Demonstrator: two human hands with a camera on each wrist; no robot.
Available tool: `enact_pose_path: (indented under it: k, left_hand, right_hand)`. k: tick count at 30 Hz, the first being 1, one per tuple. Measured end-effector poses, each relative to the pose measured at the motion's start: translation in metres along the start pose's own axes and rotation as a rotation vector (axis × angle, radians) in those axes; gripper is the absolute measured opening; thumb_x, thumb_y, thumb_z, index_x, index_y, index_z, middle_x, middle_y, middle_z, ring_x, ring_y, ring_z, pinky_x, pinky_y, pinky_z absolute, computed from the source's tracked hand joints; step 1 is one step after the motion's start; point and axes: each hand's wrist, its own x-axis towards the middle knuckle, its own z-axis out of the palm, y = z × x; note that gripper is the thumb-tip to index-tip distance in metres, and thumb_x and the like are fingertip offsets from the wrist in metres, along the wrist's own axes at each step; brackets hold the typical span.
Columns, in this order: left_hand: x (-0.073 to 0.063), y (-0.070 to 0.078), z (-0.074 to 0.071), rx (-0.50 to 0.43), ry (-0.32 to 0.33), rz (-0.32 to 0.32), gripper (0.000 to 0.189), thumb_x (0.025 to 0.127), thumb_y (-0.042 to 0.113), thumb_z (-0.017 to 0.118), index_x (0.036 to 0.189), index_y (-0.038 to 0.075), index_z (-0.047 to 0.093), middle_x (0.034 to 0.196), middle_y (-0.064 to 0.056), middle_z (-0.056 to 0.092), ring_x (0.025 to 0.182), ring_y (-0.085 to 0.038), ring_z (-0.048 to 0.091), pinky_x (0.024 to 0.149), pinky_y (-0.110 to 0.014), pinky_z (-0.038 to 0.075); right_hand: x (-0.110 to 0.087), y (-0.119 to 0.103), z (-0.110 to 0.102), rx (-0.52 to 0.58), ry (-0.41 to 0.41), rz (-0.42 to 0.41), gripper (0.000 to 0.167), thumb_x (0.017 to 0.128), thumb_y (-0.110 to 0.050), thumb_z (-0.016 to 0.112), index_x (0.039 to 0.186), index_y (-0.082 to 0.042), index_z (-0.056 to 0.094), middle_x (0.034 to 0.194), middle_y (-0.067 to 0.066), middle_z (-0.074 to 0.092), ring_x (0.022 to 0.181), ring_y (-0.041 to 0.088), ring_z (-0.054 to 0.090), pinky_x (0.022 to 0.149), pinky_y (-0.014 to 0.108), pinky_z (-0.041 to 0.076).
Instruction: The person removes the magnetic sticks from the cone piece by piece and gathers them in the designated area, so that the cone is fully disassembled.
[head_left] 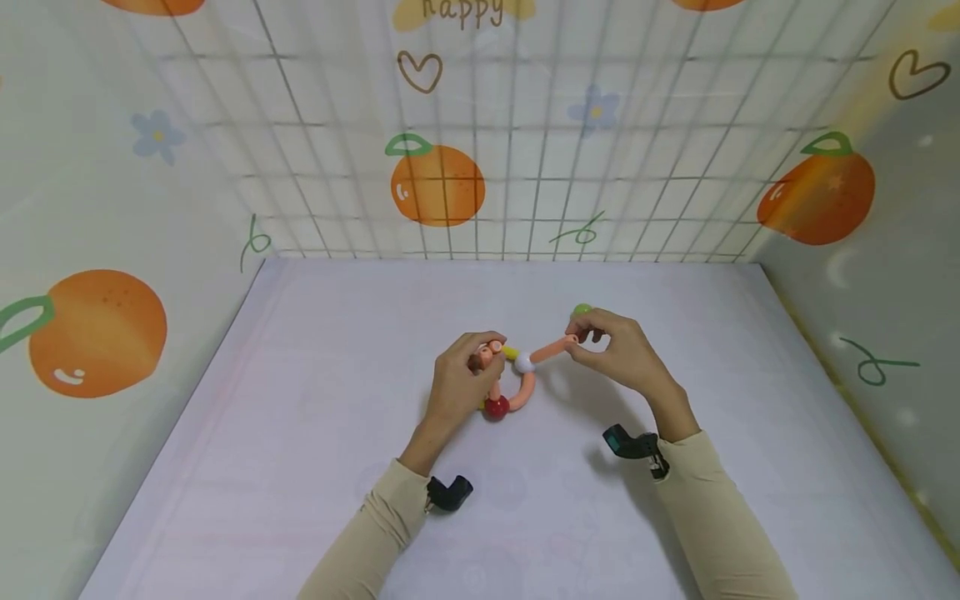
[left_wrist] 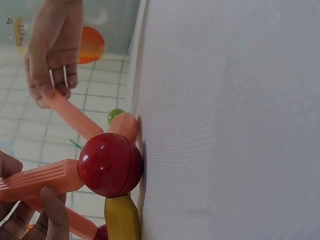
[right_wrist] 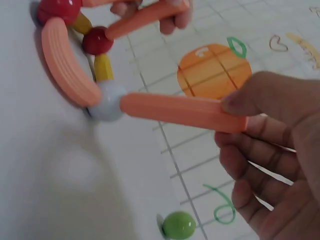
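Note:
A ring of magnetic rods and balls lies on the table: a red ball (left_wrist: 111, 165), a second red ball (right_wrist: 98, 40), a white ball (right_wrist: 107, 101), a curved orange rod (right_wrist: 67, 65) and yellow rods (right_wrist: 103, 67). Two orange rods rise from the red balls, leaning toward each other. My left hand (head_left: 459, 375) grips these orange rods (left_wrist: 42, 181) near their upper ends. Between thumb and fingers, my right hand (head_left: 626, 350) pinches the free end of another orange rod (right_wrist: 175, 110). Its other end meets the white ball, and it slants upward to the right.
A loose green ball (head_left: 582, 309) sits on the table just beyond my right hand. Behind the white tabletop (head_left: 300, 433) hangs a printed curtain (head_left: 525, 150) over a wire grid. Small black camera mounts (head_left: 630, 443) are strapped at both wrists.

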Motion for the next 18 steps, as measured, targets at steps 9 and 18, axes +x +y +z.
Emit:
enact_pose_path:
  k: [9,18]
  left_hand:
    - [0.001,-0.001,-0.001,0.0,-0.008,-0.002,0.023,0.09,0.011,0.072,0.113,0.013,0.073,0.103,0.007,0.065,0.073,-0.011,0.056,0.065,-0.024,0.048]
    - [0.001,0.0,-0.001,0.003,-0.006,0.005,0.023,0.09,0.011,0.071,0.113,0.014,0.073,0.103,0.005,0.065,0.074,-0.011,0.055,0.066,-0.024,0.049]
  right_hand:
    - [-0.008,0.016,-0.013,-0.043,-0.19,0.159,0.012,0.087,-0.014,0.077,0.095,-0.013,0.069,0.089,-0.002,0.064,0.086,0.021,0.058,0.079,0.044,0.046]
    - [-0.012,0.036,-0.004,-0.079,-0.269,0.262,0.015,0.085,-0.007,0.078,0.098,-0.012,0.071,0.092,0.0,0.066,0.089,0.024,0.059,0.078,0.038,0.042]
